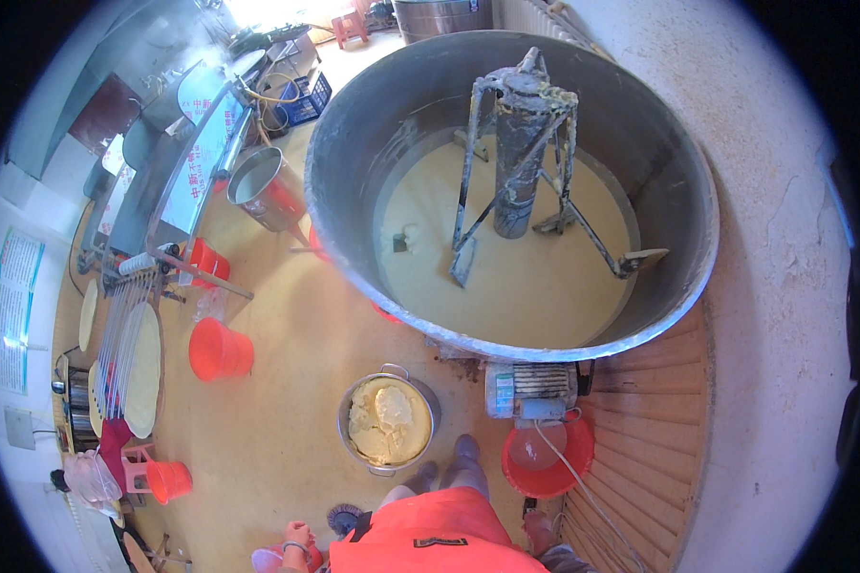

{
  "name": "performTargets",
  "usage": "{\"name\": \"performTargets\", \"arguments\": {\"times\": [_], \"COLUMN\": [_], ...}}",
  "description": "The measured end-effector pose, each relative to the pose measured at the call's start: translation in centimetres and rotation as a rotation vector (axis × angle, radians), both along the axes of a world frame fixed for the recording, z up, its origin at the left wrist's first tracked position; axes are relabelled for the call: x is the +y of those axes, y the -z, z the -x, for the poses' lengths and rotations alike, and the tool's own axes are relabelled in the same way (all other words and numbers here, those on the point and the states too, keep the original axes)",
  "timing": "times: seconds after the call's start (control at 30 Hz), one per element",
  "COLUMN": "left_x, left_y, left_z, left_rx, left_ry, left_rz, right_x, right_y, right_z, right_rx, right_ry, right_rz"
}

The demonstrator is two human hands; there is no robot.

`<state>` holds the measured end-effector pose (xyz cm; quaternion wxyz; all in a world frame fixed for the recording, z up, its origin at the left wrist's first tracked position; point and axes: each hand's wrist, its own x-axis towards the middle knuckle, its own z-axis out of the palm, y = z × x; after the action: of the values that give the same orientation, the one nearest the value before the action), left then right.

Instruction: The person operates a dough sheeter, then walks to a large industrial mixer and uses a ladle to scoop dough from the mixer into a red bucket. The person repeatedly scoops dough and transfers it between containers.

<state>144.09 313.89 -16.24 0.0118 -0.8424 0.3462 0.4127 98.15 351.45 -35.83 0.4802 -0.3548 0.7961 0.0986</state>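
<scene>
My left hand (298, 535) is curled at the lower edge, beside a dark round brush (345, 518) and a pinkish-red plastic item (268, 560); what it holds, if anything, is unclear. My right hand (540, 533) hangs low right of my red apron (430, 525), below a red basin (564, 479); its fingers are too small to read. Ahead on the floor sits a steel pot (428, 406) heaped with pale, dough-like paste (382, 425). Beyond it stands a large steel vat (344, 220) of creamy liquid (430, 296) with a paddle mixer (516, 210), and a motor (530, 387) at its base.
Red buckets (220, 349), a steel bucket (268, 196) and a blue crate (306, 100) stand on the left floor (296, 382). A metal machine (177, 201), racks and pale discs (143, 372) line the left wall. A white wall (774, 286) with slatted boards (655, 420) bounds the right.
</scene>
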Motion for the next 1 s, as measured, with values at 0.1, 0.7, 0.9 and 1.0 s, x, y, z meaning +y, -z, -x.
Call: {"name": "performTargets", "arguments": {"times": [0.1, 0.7, 0.9, 1.0], "left_x": [0.0, 0.8, 1.0, 1.0], "left_y": [-0.3, 0.1, 1.5, 2.4], "left_z": [0.1, -1.3, -3.2, -4.3], "left_rx": [0.000, 0.049, 0.023, 0.054], "left_ry": [0.006, -0.013, 0.032, 0.003], "left_rz": [0.006, 0.039, 0.066, 0.119], "right_x": [0.7, -2.7, -0.8, 0.2], "right_y": [1.5, -4.0, 0.0, 2.6], "right_z": [-0.3, 0.6, -0.1, -0.4], "right_rx": [-0.052, -0.015, -0.009, -0.105], "right_ry": [0.016, -0.127, -0.033, 0.260], "right_rz": [-0.018, -0.028, -0.029, -0.084]}}
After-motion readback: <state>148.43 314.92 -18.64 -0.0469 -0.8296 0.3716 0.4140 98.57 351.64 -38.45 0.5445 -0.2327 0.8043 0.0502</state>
